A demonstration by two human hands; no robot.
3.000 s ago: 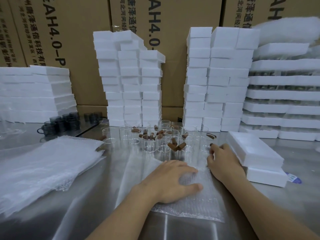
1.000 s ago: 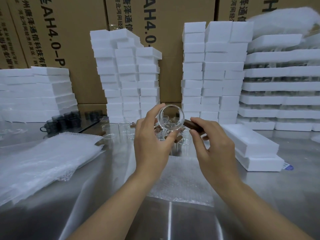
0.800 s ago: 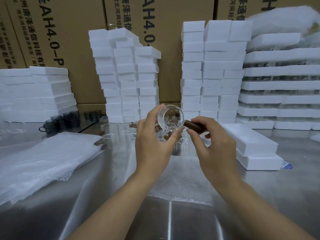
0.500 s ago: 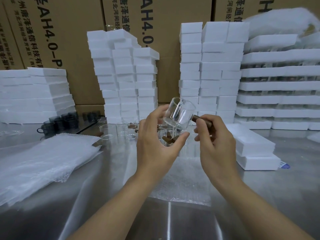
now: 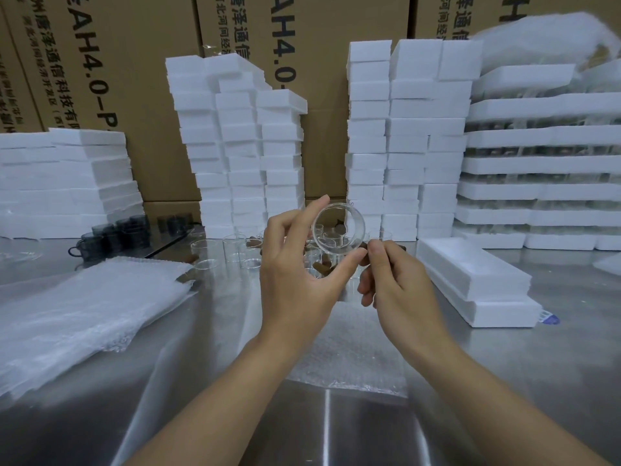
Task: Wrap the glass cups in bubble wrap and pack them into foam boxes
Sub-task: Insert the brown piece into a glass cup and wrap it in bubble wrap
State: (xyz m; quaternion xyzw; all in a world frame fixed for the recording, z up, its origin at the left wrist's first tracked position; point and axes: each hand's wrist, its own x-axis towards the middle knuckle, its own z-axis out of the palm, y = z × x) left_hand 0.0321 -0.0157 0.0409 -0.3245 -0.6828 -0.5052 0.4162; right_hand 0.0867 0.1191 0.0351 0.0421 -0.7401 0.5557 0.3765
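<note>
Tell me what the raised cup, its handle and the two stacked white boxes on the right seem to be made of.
Cup: clear glass with a glossy finish; the other cups show through it. Handle: dark brown and matte, probably wood, though little of it shows. Boxes: white foam, dull and slightly grainy, with soft edges.

We count two bare hands, the left hand (image 5: 295,280) and the right hand (image 5: 400,290), with one clear round glass cup (image 5: 337,228) between them. More clear glass cups (image 5: 235,250) stand behind, a dozen or so, too crowded for us to number exactly, and about six dark smoked-glass cups (image 5: 114,235). We see one flat bubble-wrap sheet (image 5: 349,351), one heaped bubble-wrap pile (image 5: 84,307), two long white foam boxes (image 5: 470,267) stacked, two tall towers of white foam blocks (image 5: 235,146), and at least three brown cardboard cartons (image 5: 117,62).
</note>
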